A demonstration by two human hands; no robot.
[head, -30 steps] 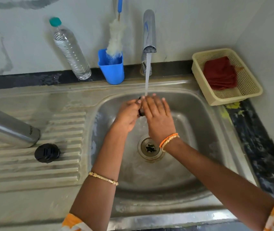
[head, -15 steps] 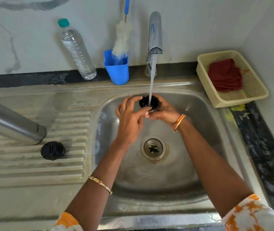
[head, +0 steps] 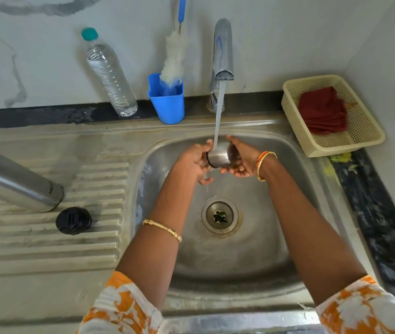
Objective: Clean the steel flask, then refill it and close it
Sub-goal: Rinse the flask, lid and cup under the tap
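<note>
Flask: steel flask (head: 13,179) lies on the drainboard, left of the sink basin (head: 251,249).
Stopper: black cap (head: 73,220) just beside its mouth.
Hands: left hand (head: 191,162) and right hand (head: 242,160) both grip a steel cup lid (head: 219,156) under the tap (head: 223,51), over the basin.

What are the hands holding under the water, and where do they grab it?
A small steel cap. The left hand grips its left side, the right hand its right side.
</note>
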